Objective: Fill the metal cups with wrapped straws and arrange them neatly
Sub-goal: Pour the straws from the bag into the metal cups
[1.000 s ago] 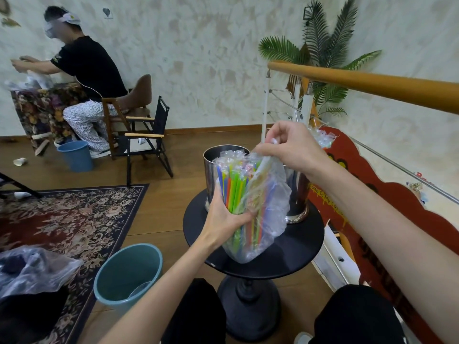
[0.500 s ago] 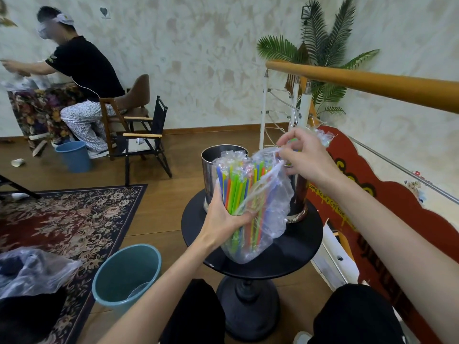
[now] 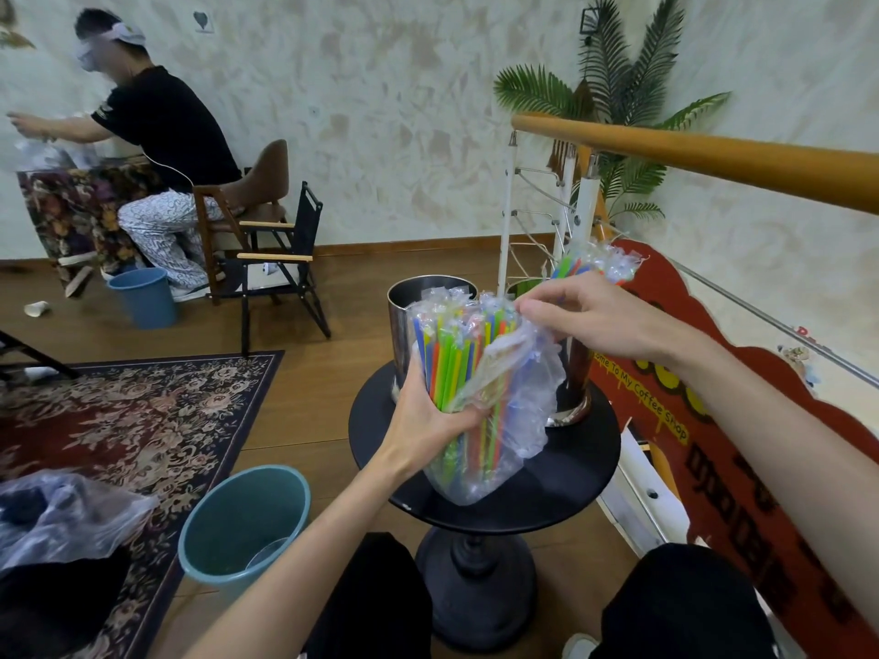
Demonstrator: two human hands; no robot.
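My left hand (image 3: 430, 416) grips a clear plastic bag of colourful wrapped straws (image 3: 475, 382), holding it upright over the round black table (image 3: 571, 492). My right hand (image 3: 599, 316) reaches in from the right with its fingers extended. Its fingertips are at the straw tops and the bag's loose plastic, and it holds nothing that I can see. A metal cup (image 3: 404, 302) stands behind the bag, its inside dark. A second metal cup (image 3: 575, 387) stands at the right, mostly hidden by my right hand, with wrapped straws (image 3: 599, 264) sticking out of it.
A teal bin (image 3: 242, 525) stands on the floor left of the table. A wooden handrail (image 3: 713, 154) and a red sign board (image 3: 742, 444) close off the right side. A person (image 3: 157, 126) sits at back left near a folding chair (image 3: 280, 259) and blue bin (image 3: 142, 297).
My right hand carried a straw from the bag over to the right cup, then came back empty to the bag's mouth. The left hand kept its grip on the bag.
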